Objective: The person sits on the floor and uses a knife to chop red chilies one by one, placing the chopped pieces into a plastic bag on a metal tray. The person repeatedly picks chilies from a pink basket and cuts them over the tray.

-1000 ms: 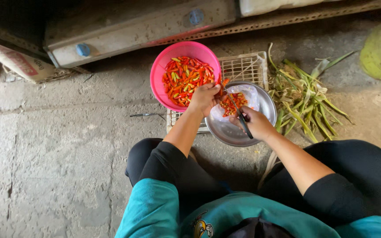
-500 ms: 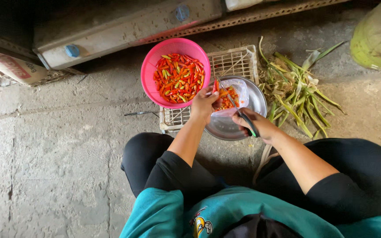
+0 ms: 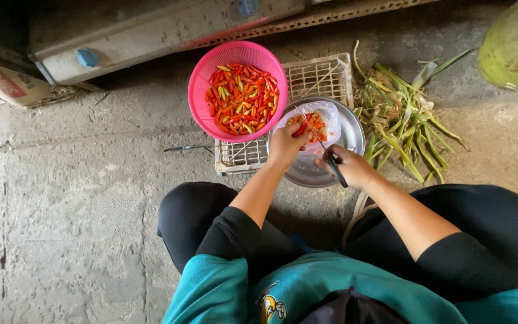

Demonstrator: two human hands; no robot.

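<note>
Pink basket (image 3: 202, 78), one knife (image 3: 322, 147), two hands

Pink colander (image 3: 198, 90), fine mesh pattern, holds chillies (image 3: 244, 99): mostly red and orange, a few green. Silver metal bowl (image 3: 352, 129) with a clear plastic bag (image 3: 325, 120) of red chilli pieces. Crate (image 3: 319, 75) under them is off-white, grid pattern. Knife (image 3: 322, 147): grey blade, black handle. Husks (image 3: 400, 123) are green and pale yellow. Floor (image 3: 79, 210) is grey concrete. Sleeves black, top teal.
</note>
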